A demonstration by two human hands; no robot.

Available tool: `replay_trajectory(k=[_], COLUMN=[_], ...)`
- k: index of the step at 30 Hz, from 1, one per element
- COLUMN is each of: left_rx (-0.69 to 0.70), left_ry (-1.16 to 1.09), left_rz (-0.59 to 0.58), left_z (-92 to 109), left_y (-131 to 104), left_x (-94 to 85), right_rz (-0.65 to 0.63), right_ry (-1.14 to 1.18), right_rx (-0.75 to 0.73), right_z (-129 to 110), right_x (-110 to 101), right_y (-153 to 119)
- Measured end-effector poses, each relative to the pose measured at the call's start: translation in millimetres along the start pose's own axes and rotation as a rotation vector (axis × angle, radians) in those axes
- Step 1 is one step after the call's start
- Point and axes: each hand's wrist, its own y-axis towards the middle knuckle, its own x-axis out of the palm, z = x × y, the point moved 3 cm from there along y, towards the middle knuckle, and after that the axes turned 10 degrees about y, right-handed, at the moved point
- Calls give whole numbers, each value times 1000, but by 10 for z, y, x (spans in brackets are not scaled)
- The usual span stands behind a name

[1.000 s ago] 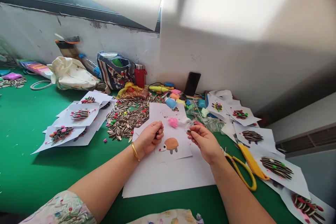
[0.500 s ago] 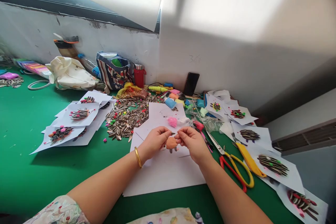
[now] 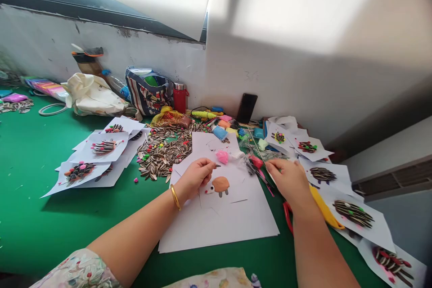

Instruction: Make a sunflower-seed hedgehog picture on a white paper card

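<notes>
White paper (image 3: 243, 220) lies before me, bearing a flat orange clay hedgehog body (image 3: 221, 185) with a white face, a red nose and two dark seed legs. My left hand (image 3: 197, 175) is pinched above the face, holding a small dark seed (image 3: 218, 166) at its fingertips. Over the scissors, at the right of the paper, is my right hand (image 3: 285, 177); its fingers are curled and the thumb points left. Whatever lies under its fingertips is too small to tell. The scissors' red handle (image 3: 288, 216) shows beside the right wrist.
Sunflower seeds (image 3: 165, 153) are heaped behind the paper. Seed-hedgehog cards lie at left (image 3: 104, 146) and right (image 3: 354, 213). Pink clay (image 3: 222, 157), a phone (image 3: 247, 108), a red flask (image 3: 179, 98) and bags (image 3: 148, 92) stand or lie farther back.
My right hand has moved away from the clay body, rightward onto the scissors. My left hand has shifted slightly left and up, and the hedgehog's face now shows.
</notes>
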Motion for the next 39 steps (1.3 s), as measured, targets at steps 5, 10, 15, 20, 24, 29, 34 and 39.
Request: replay_trajectory(k=[5, 10, 15, 20, 24, 29, 34, 39], left_rx=[-1, 37, 27, -43, -104, -135, -140, -139], left_ry=[24, 80, 63, -246, -516, -562, -579, -580], left_rz=[-34, -78, -101, -22, -4, 6, 3, 7], left_z=[2, 1, 19, 54, 16, -40, -47, -46], left_y=[-22, -39, -46, 18, 83, 115, 113, 107], left_x=[44, 103, 90, -71, -148, -152, -149, -146], right_rz=[1, -112, -44, -160, -273, -260, -243, -255], right_ry=[254, 521, 665, 497, 341, 233, 198, 166], right_rx=[-287, -327, -264, -310, -350, -398, -436, -452], right_z=[-472, -808, -856, -832, -859, -896, -919, -947], right_x=[319, 635, 696, 737, 821, 881, 912, 930], right_y=[-113, -233, -234, -279, -362, -403, -406, -405])
